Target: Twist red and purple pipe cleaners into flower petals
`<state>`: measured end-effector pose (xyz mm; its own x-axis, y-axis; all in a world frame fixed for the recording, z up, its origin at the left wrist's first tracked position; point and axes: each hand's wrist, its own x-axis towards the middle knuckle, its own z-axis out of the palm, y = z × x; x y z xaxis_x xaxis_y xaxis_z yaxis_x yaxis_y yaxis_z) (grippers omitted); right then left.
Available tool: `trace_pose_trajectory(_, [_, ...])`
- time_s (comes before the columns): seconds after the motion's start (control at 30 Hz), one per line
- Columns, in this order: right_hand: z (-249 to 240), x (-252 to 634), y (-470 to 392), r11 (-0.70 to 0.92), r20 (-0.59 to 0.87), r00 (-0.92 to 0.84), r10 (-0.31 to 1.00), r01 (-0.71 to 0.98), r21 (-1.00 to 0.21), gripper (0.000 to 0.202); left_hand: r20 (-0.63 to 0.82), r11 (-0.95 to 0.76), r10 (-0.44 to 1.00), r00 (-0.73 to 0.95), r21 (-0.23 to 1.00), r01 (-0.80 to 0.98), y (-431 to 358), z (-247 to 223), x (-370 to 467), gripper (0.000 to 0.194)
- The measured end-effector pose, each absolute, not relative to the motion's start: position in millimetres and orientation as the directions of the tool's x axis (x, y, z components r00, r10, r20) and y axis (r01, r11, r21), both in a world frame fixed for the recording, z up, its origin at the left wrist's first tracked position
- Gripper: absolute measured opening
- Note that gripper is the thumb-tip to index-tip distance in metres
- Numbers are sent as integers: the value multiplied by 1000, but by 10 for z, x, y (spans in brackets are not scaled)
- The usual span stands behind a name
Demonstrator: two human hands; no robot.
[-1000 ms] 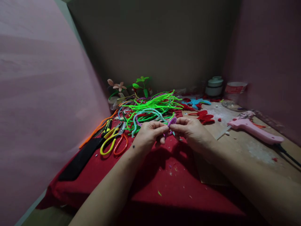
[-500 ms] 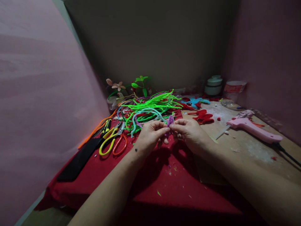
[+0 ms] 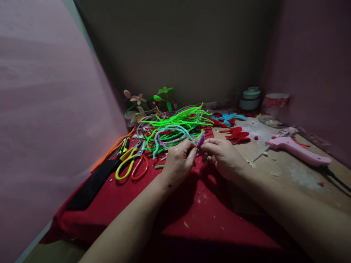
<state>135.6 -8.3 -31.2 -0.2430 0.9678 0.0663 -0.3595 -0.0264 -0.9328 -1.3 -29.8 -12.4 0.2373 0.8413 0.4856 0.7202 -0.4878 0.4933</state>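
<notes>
A small purple fuzzy piece (image 3: 201, 140) stands up between my two hands above the red cloth. My left hand (image 3: 181, 157) pinches its lower end between thumb and fingers. From the other side my right hand (image 3: 219, 155) has thumb and forefinger closed on the same piece. The fingertips nearly meet, and they hide the bottom of the piece. Just behind the hands lies a heap of bright green fuzzy stems (image 3: 181, 118), with a pale teal stem (image 3: 171, 128) looped over its front.
Scissors with yellow and red handles (image 3: 140, 166) and a black strip (image 3: 91, 186) lie at the left. A pink glue gun (image 3: 298, 149) rests on the brown board (image 3: 293, 182) at the right, near red fuzzy pieces (image 3: 238, 135). Fuzzy flowers (image 3: 138, 99) stand behind.
My left hand has turned, its back now facing up more and its fingers curled tighter. The purple piece looks narrower and leans slightly right.
</notes>
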Motion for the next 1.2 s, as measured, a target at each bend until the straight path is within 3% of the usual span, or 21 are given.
trace_pose_trajectory(0.2, [-300, 1322, -98, -18, 60, -200, 978, -369, -929, 9, 587, -569, 754, 295, 359, 740, -299, -197, 11, 12])
trace_pose_trajectory(0.33, [-264, 1307, -139, -76, -6, -189, 982, -368, -927, 9, 653, -574, 664, 365, 132, 808, -286, -287, 34, 11])
trace_pose_trajectory(0.53, [-338, 1286, -134, -150, -59, -214, 975, -439, -886, 9, 626, -482, 612, 483, -189, 856, -289, -330, 54, 20])
trace_pose_trajectory(0.7, [-349, 1272, -102, -360, -197, -359, 912, -476, -803, 9, 613, -480, 599, 516, -240, 844, -314, -335, 61, 21])
trace_pose_trajectory(0.8, [-322, 1291, -99, -478, -271, -448, 852, -454, -752, 10, 603, -502, 623, 498, -179, 846, -300, -342, 51, 18])
trace_pose_trajectory(0.87, [-318, 1309, -96, -403, -215, -426, 879, -421, -812, 9, 598, -534, 652, 467, -74, 842, -282, -337, 41, 16])
trace_pose_trajectory(1.03, [-328, 1350, -80, -38, 22, -335, 942, -172, -984, 8, 497, -537, 807, 320, 391, 747, -249, -268, 10, 12])
trace_pose_trajectory(1.2, [-321, 1347, -108, 62, 88, -328, 940, -87, -994, 7, 209, -291, 955, 209, 783, 550, -231, -157, -13, 12])
